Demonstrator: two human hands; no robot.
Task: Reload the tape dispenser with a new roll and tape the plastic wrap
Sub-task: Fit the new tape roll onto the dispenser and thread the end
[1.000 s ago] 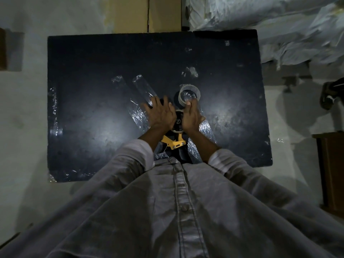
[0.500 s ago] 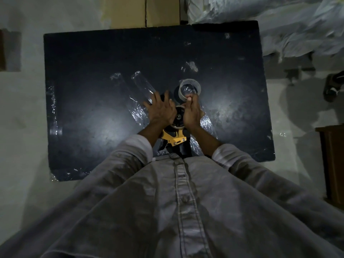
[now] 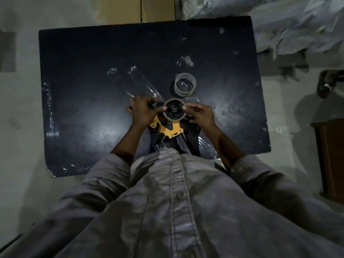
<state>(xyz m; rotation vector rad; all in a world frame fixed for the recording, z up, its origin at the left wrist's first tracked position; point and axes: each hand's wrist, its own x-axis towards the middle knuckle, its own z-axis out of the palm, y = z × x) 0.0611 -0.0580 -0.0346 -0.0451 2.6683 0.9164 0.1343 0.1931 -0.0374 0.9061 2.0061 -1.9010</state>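
A yellow and black tape dispenser (image 3: 172,130) lies on its side on the black table (image 3: 89,94), close to my body. A thin brownish tape roll (image 3: 174,118) sits around its black hub. My left hand (image 3: 143,113) grips the dispenser's far left end, thumb against the roll's left edge. My right hand (image 3: 200,116) pinches the roll's right edge with its fingertips. A second, taller ring of tape (image 3: 185,86) stands on the table just beyond. Clear plastic wrap (image 3: 141,81) lies crumpled under and around the dispenser.
Shiny tape strips (image 3: 48,107) run along the table's left edge. Pale plastic sheeting (image 3: 290,28) is heaped past the far right corner. A wooden cabinet (image 3: 331,157) stands at the right, a cardboard box (image 3: 141,8) behind the table.
My hands have spread apart from on top of the dispenser, uncovering the hub with the roll on it. The ring standing on the table has stayed put.
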